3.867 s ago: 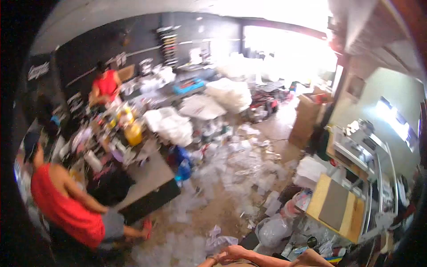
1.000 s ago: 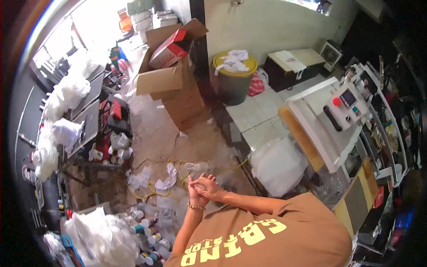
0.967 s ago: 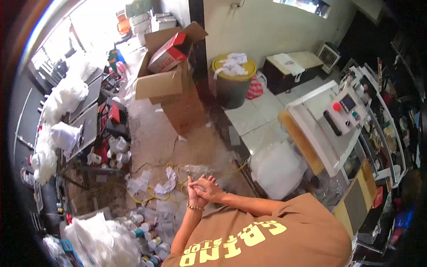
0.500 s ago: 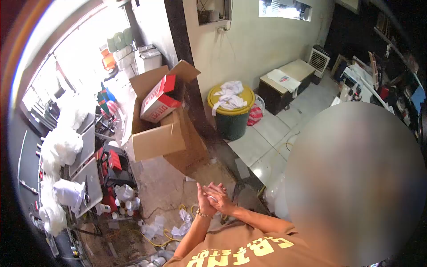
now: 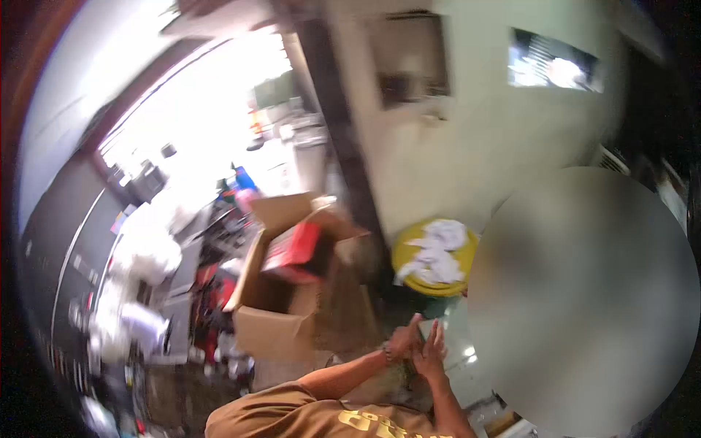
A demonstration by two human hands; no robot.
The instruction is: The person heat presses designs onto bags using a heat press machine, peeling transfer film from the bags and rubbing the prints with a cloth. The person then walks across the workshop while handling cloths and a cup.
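Observation:
Both of my hands meet in front of my brown shirt (image 5: 292, 409), low in the head view and somewhat blurred. My left hand (image 5: 404, 342), with a beaded bracelet at the wrist, has a finger stretched up and holds nothing I can see. Against it rests my right hand (image 5: 429, 353), its fingers extended upward and nothing visible in them. Part of the left hand's fingers is hidden behind the right. Beyond the hands stands a bin with a yellow lid (image 5: 405, 271) and white cloths (image 5: 438, 266) on top.
An open cardboard box (image 5: 274, 332) with a red box (image 5: 293, 252) inside stands left of the bin. White bundles (image 5: 146, 248) and cluttered tables line the left side. A dark post (image 5: 339, 124) rises behind the box. A large grey blur covers the right.
The view has swung upward, showing more wall. My hands now appear farther right, their fingers less interlaced than before. The grey blur came into view half a second ago and remains.

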